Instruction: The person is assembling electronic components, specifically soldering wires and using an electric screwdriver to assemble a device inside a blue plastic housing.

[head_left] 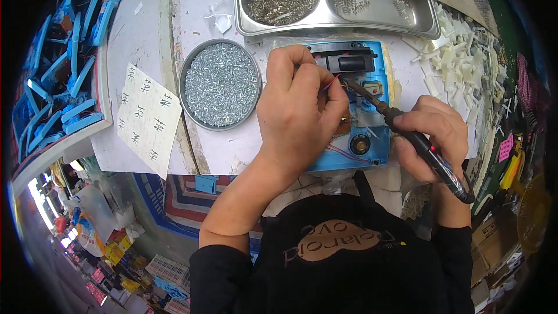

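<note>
A blue plastic housing [375,151] with black parts, wires and a small round dark component [360,144] lies on the table before me. My right hand [433,134] grips a soldering iron [427,148] by its black handle, where a small red light glows. The iron's metal tip points left, close to the fingers of my left hand [302,107]. Those fingers are pinched together over the housing, on thin red and blue wires [333,82]. Much of the housing's left part is hidden under my left hand.
Left of my left hand stands a round dish [185,90] full of small metal screws. Behind is a steel tray [325,27] with springs. White plastic pieces [450,52] are heaped at the right. A marked paper sheet [148,119] and a bin of blue housings [75,64] are at left.
</note>
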Tool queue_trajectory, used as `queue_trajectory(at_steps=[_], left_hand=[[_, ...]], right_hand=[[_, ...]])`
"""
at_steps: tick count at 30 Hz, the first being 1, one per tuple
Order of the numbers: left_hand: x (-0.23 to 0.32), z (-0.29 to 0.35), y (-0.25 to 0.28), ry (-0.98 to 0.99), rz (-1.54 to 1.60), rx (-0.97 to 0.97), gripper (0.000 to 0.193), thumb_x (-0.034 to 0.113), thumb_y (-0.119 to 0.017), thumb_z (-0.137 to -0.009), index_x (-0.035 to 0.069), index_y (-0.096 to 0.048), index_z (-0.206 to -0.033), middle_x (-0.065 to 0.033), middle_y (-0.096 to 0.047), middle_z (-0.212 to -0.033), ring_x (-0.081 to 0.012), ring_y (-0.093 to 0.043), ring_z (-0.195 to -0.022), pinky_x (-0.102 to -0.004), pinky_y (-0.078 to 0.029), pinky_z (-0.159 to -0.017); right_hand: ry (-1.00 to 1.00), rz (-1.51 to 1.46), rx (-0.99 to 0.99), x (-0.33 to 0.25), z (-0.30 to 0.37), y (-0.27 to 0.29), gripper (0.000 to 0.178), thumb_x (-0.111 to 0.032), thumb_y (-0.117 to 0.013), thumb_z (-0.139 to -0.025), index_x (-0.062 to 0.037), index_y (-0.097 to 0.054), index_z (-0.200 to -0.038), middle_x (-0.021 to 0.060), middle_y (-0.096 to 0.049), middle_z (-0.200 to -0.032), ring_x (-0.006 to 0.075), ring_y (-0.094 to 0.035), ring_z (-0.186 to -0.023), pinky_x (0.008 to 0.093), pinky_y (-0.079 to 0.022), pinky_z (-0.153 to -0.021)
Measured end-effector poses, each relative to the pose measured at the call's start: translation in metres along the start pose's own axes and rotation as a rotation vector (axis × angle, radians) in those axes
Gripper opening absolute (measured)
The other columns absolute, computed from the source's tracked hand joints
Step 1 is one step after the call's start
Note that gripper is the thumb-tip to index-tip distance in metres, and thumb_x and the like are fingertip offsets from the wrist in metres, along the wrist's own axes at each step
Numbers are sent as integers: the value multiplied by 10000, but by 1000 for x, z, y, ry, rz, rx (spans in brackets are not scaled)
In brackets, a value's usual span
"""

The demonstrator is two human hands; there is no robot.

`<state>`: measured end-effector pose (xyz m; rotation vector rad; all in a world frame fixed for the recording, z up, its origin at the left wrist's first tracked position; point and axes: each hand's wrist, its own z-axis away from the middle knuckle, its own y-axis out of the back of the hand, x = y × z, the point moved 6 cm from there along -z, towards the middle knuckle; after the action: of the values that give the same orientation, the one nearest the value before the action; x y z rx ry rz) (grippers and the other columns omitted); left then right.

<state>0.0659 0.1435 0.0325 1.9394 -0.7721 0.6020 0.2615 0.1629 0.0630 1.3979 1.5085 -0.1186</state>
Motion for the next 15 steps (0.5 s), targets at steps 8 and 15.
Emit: queue_trajectory(at_steps=[8, 15], left_hand=[[0, 1, -1, -5, -8, 6, 166, -38, -764, -726, 13, -650, -836, -114, -565, -980, -223, -593, -800, -309, -503, -637], [2, -1, 0, -57, -21, 16, 171, -41, -762, -728, 12, -636, -832, -120, -557, -1002, -241, -616, -742, -336, -523, -590]], right_hand=[[-1, 3, 2, 2, 0, 0, 335, 37, -748, -687, -22, -688, -1011, 71, -679, -748, 214, -545, -532, 329, -412, -496], [-23, 0, 15, 3, -2, 3, 327, 29, -756, -689, -26, -697, -1006, 82, -710, -791, 213, -550, -539, 323, -428, -504]])
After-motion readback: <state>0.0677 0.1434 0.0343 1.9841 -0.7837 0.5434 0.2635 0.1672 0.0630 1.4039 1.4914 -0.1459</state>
